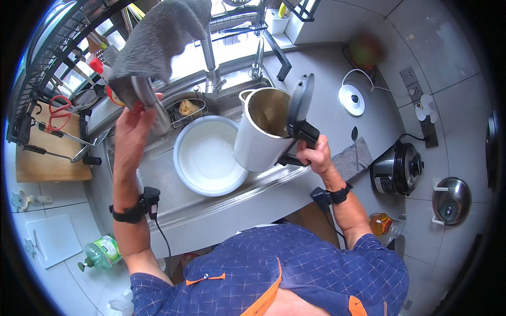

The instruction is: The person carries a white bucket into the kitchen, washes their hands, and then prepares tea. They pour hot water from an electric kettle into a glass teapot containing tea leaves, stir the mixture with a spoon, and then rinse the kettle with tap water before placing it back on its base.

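Observation:
My right hand point(316, 154) grips the black handle of a white electric kettle point(259, 148). The kettle's black lid stands open, and it is held tilted over the right side of a sink point(158, 197), beside a white plastic basin point(209, 156) that stands in the sink. My left hand point(136, 118) is raised at the upper left, its fingers at the lower end of a hanging grey cloth point(154, 43) and a blurred metal-looking part there. Whether the fingers close on the cloth cannot be told. A scouring pad point(187, 108) lies in a wire rack behind the basin.
Right of the sink are a kettle base point(351, 100), a spoon point(354, 136) on a grey cloth point(352, 158) and a rice cooker point(397, 169). The faucet point(209, 59) rises behind the sink. At left are a wooden cutting board point(51, 158), red scissors point(59, 112) and a dish rack point(35, 75).

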Action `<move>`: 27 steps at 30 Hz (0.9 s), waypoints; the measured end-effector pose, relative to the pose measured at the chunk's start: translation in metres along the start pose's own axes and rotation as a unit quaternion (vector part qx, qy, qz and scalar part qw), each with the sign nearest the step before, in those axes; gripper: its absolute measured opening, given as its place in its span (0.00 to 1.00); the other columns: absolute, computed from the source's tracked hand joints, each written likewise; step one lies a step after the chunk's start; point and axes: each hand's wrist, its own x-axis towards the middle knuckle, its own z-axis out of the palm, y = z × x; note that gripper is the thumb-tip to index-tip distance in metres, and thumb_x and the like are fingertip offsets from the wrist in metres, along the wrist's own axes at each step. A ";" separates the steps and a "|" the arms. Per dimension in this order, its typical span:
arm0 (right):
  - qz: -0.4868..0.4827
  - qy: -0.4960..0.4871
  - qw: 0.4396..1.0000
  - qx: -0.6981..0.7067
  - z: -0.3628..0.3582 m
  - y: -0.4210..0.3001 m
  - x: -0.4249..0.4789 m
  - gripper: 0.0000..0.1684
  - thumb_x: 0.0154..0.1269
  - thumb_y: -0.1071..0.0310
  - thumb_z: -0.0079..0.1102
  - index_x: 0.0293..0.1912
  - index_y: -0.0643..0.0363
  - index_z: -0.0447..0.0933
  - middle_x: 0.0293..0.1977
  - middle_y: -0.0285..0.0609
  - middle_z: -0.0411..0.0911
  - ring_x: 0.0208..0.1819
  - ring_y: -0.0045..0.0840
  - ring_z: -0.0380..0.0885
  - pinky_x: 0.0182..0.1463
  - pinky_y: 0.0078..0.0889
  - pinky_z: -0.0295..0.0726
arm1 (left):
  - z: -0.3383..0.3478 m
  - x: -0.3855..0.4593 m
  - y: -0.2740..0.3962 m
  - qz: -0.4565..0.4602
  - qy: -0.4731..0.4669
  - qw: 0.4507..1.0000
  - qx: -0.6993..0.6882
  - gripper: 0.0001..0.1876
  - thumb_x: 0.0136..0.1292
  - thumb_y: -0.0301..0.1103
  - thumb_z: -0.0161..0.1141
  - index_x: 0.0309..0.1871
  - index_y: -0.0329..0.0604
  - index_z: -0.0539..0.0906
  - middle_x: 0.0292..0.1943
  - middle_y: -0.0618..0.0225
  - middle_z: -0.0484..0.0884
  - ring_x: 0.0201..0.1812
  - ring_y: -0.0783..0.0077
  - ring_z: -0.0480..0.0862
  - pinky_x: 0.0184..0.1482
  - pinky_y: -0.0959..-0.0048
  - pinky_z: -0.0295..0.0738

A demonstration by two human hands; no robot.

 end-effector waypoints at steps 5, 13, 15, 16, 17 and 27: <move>-0.020 -0.033 0.999 0.022 0.012 0.009 0.020 0.05 0.47 0.78 0.57 0.20 0.62 0.73 0.14 0.33 0.71 0.15 0.16 0.68 0.22 0.22 0.62 | -0.025 -0.021 -0.021 -0.002 0.158 0.986 0.055 0.19 0.76 0.33 0.58 0.66 0.36 0.76 0.58 0.62 0.83 0.57 0.75 0.81 0.60 0.77 0.72; -0.057 -0.075 0.995 0.028 0.007 0.025 0.035 0.05 0.44 0.78 0.55 0.18 0.60 0.73 0.12 0.32 0.70 0.15 0.14 0.66 0.22 0.21 0.60 | -0.065 -0.141 -0.078 -0.172 0.188 0.967 0.015 0.12 0.76 0.31 0.55 0.57 0.37 0.80 0.50 0.66 0.86 0.48 0.77 0.84 0.50 0.77 0.77; -0.059 -0.086 0.994 0.011 0.018 0.027 0.041 0.04 0.44 0.78 0.55 0.18 0.62 0.73 0.13 0.32 0.70 0.15 0.15 0.66 0.22 0.21 0.61 | -0.065 -0.162 -0.093 -0.207 0.210 0.955 0.016 0.11 0.75 0.31 0.55 0.55 0.37 0.81 0.48 0.67 0.86 0.46 0.77 0.84 0.48 0.77 0.77; -0.041 -0.087 0.995 0.020 0.017 0.024 0.040 0.04 0.45 0.78 0.55 0.19 0.62 0.73 0.13 0.32 0.70 0.15 0.15 0.66 0.22 0.21 0.61 | -0.066 -0.174 -0.099 -0.213 0.222 0.951 0.017 0.11 0.75 0.30 0.55 0.55 0.37 0.81 0.48 0.67 0.86 0.45 0.77 0.84 0.48 0.77 0.77; -0.021 -0.090 0.995 0.029 0.014 0.017 0.037 0.04 0.45 0.78 0.56 0.19 0.62 0.73 0.13 0.32 0.70 0.15 0.15 0.66 0.22 0.22 0.61 | -0.067 -0.189 -0.106 -0.222 0.235 0.946 0.017 0.11 0.75 0.30 0.55 0.54 0.37 0.81 0.47 0.67 0.86 0.45 0.77 0.84 0.47 0.77 0.77; 0.002 -0.116 0.993 -0.010 0.021 0.021 0.037 0.03 0.46 0.77 0.58 0.20 0.63 0.76 0.12 0.33 0.71 0.14 0.14 0.66 0.21 0.22 0.61 | -0.072 -0.253 -0.123 -0.250 0.277 0.927 0.038 0.12 0.76 0.34 0.56 0.55 0.39 0.81 0.49 0.68 0.86 0.46 0.76 0.85 0.46 0.77 0.79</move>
